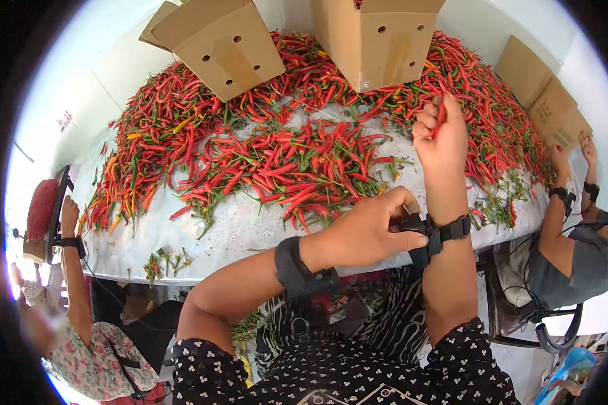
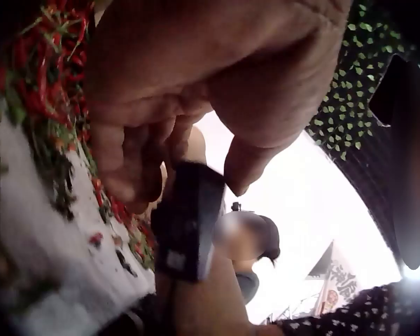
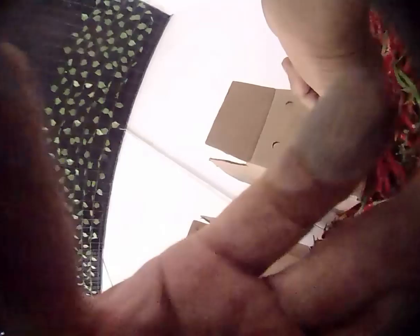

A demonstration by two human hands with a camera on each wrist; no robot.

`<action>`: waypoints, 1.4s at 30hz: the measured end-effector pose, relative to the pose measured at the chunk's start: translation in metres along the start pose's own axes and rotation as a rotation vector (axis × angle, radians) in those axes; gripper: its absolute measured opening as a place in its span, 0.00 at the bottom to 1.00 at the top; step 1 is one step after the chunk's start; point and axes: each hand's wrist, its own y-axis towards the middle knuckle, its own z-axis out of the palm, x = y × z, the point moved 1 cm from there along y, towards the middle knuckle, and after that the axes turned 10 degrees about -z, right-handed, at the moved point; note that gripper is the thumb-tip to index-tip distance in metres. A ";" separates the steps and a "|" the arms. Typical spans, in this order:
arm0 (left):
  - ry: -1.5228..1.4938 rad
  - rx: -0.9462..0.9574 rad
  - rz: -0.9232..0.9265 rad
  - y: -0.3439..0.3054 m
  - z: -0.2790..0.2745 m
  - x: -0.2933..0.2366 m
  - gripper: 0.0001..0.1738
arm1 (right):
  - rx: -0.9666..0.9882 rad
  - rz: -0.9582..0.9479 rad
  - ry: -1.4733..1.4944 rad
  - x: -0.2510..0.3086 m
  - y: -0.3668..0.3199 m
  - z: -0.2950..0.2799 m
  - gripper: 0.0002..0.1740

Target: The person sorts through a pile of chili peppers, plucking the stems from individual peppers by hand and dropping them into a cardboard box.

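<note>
In the head view the left hand [image 1: 365, 233] reaches across to the right wrist, thumb and fingers pinching the small black camera [image 1: 419, 244] strapped there. Its curled fingers and thumb [image 2: 246, 164] stand on either side of that black camera [image 2: 190, 220] in the left wrist view. Raised above the table's right part, the right hand [image 1: 446, 138] has its fingers curled round a red chili [image 1: 441, 116]. Blurred skin fills much of the right wrist view. A loose pile of red chilies [image 1: 297, 169] with green stems lies left of the right hand.
Two cardboard boxes [image 1: 226, 57] [image 1: 393, 50] stand at the back among a larger chili heap [image 1: 162, 108]. Stem scraps [image 1: 157, 264] lie near the front edge of the white tabletop [image 1: 240, 233]. Other people sit at left [image 1: 105, 358] and right [image 1: 577, 260].
</note>
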 end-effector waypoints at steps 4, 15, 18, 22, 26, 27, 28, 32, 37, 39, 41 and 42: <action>-0.154 -0.060 -0.005 -0.003 0.014 0.006 0.17 | 0.141 -0.918 -1.469 -0.003 -0.031 0.054 0.11; 0.702 -0.311 0.068 0.032 -0.064 -0.027 0.11 | -0.035 -0.424 -0.521 0.019 -0.019 0.023 0.12; 0.898 -0.317 0.025 0.072 -0.082 -0.014 0.12 | -0.161 -0.310 -0.405 0.016 -0.015 0.008 0.11; 1.090 -0.263 0.195 0.122 -0.074 0.023 0.11 | -0.196 -0.147 -0.345 0.019 -0.012 -0.007 0.11; 1.191 -0.098 0.091 0.136 -0.071 0.039 0.13 | -0.173 -0.063 -0.317 0.018 -0.013 -0.015 0.10; 1.149 -0.055 0.077 0.136 -0.072 0.042 0.14 | -0.174 -0.038 -0.321 0.017 -0.015 -0.016 0.09; 1.152 -0.049 0.076 0.131 -0.075 0.038 0.14 | -0.179 -0.039 -0.317 0.014 -0.016 -0.017 0.09; 0.587 -0.149 -0.075 0.083 -0.095 -0.001 0.12 | -0.105 0.088 -0.350 -0.001 -0.028 -0.012 0.08; -0.037 -0.308 -0.118 0.036 -0.109 0.010 0.11 | 0.074 0.312 -0.456 -0.018 -0.048 0.005 0.09; -0.211 -0.394 -0.100 0.027 -0.111 0.018 0.09 | 0.116 0.324 -0.489 -0.023 -0.056 0.017 0.06; -0.259 -0.411 -0.089 0.022 -0.109 0.019 0.07 | 0.241 0.374 -0.837 -0.025 -0.062 0.028 0.07; -0.271 -0.417 -0.039 0.022 -0.109 0.021 0.07 | 0.267 0.367 -0.911 -0.030 -0.062 0.027 0.10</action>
